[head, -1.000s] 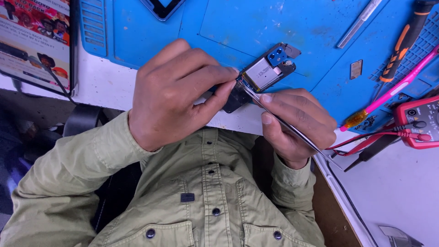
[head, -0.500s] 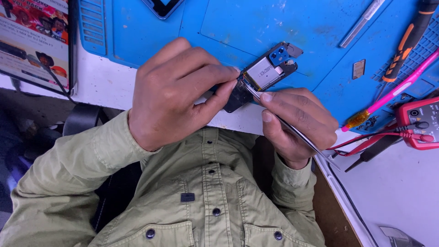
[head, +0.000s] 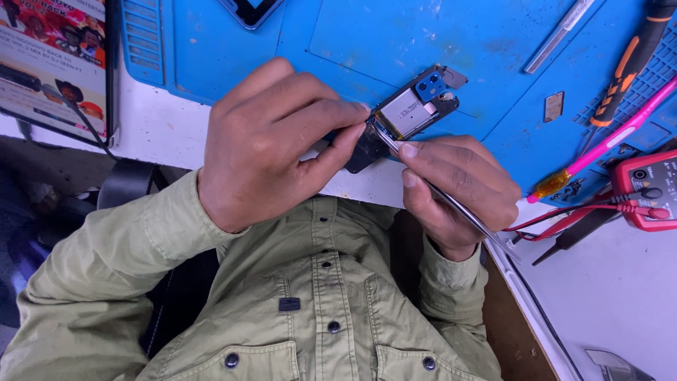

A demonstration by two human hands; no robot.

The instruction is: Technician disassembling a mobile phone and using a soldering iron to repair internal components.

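My left hand (head: 275, 141) grips the near end of a small opened phone (head: 416, 106), whose metal shield and blue camera part face up, and holds it over the edge of the blue work mat (head: 493, 42). My right hand (head: 458, 187) pinches thin metal tweezers (head: 462, 212). Their tips touch the phone's lower edge, right beside my left thumb. The tweezers' back end sticks out past my right wrist. Both hands are close to my chest in a pale green shirt.
On the mat lie a silver metal tool (head: 560, 32), an orange-and-black screwdriver (head: 631, 63), a pink-handled tool (head: 606, 144) and a small metal piece (head: 553, 106). A red multimeter (head: 649, 187) with red leads sits at the right. Another phone (head: 250, 10) lies at the top, a screen (head: 53, 63) at the left.
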